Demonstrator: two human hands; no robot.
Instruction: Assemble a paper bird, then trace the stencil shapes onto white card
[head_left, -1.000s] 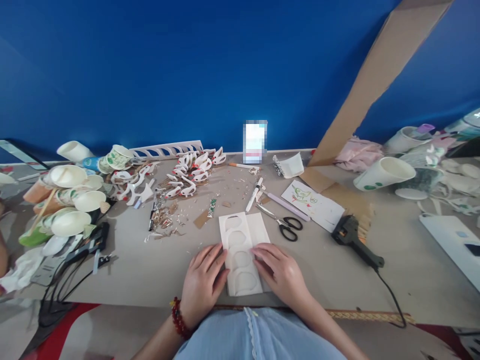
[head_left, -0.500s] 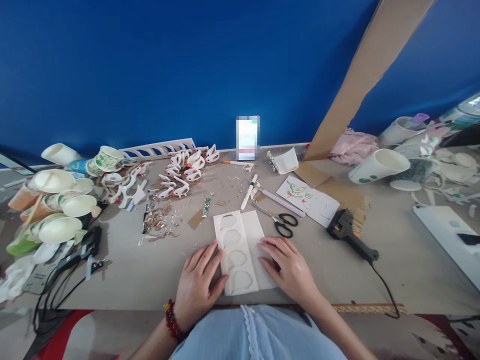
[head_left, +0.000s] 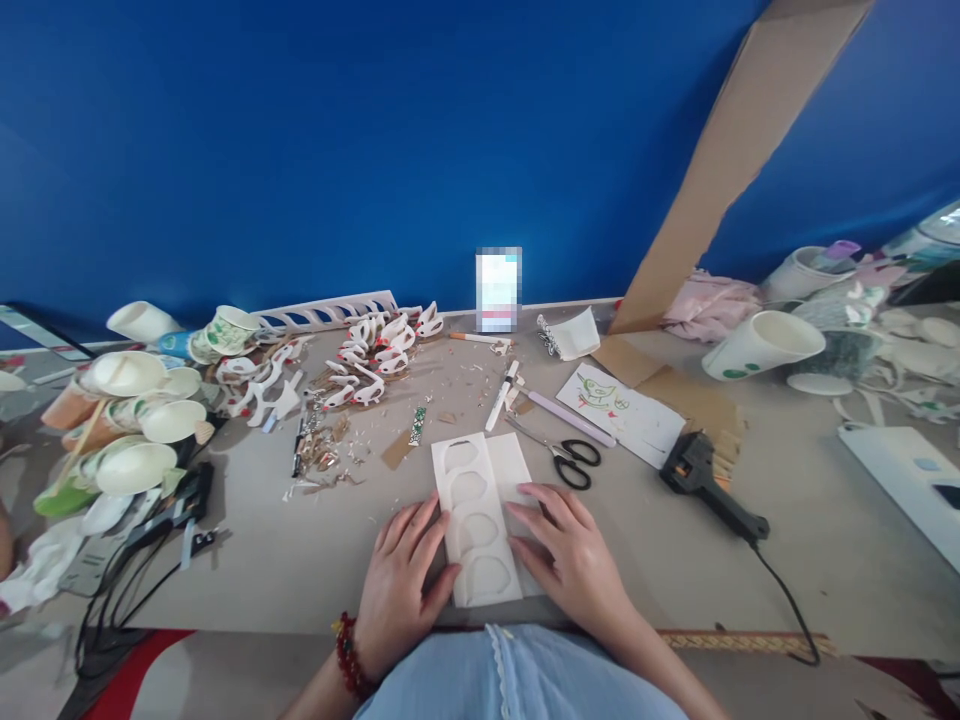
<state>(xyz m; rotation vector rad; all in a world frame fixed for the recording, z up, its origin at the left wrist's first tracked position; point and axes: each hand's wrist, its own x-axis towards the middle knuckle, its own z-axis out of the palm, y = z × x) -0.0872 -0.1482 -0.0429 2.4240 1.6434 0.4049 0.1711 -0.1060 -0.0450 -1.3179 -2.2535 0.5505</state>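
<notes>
A white card strip with several round cut-outs lies flat on the grey table, close to the near edge. My left hand rests flat on the table with its fingers spread against the strip's left edge. My right hand lies flat on the strip's right flap, fingers stretched out. Neither hand grips anything. A red bead bracelet circles my left wrist.
Black scissors, a white marker and a purple stick lie just beyond the strip. A black glue gun with its cord sits right. Paper cups crowd the left, white cut-out shapes the back. A cardboard sheet leans on the blue wall.
My right hand slid a little left, back onto the strip's right flap. The view shifted slightly; the strip stays in place.
</notes>
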